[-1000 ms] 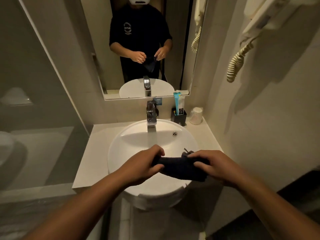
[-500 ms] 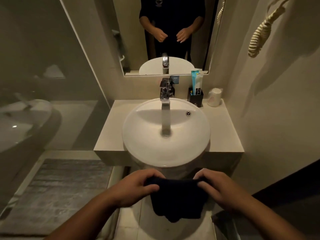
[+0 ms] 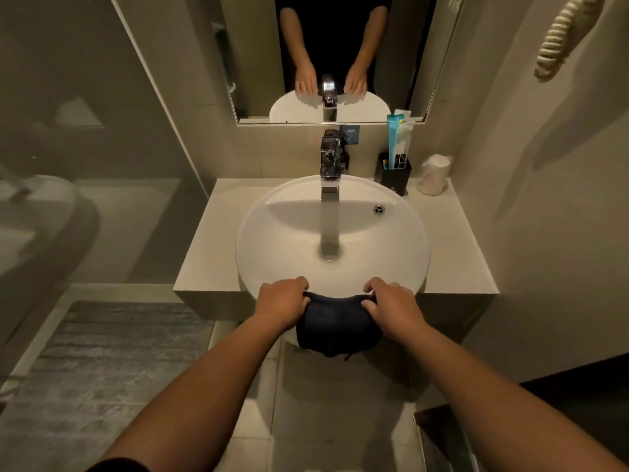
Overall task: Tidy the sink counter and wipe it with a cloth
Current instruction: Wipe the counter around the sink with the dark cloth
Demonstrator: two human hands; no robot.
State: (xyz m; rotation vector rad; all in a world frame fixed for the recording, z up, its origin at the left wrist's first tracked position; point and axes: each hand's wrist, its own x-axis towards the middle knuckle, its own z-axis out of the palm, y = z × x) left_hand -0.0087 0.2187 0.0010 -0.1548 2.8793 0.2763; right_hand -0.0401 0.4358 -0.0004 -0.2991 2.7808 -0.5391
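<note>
I see the dark cloth (image 3: 337, 327) draped over the basin's (image 3: 272, 253) near rim at 6 o'clock, my left hand (image 3: 280, 303) and right hand (image 3: 391, 306) each pinching a top corner. At 1 o'clock a black holder (image 3: 394, 177) keeps tubes (image 3: 398, 139) upright. The worktop (image 3: 211, 240) lies bare at 9 and 3 o'clock.

A single wide-angle view from a camera worn on the person's head, looking forward and steeply down. It faces a round white basin (image 3: 332, 233) set in a pale counter (image 3: 452, 247), close below. A wall mirror (image 3: 333, 56) fills the top edge; floor tiles show at the bottom.
</note>
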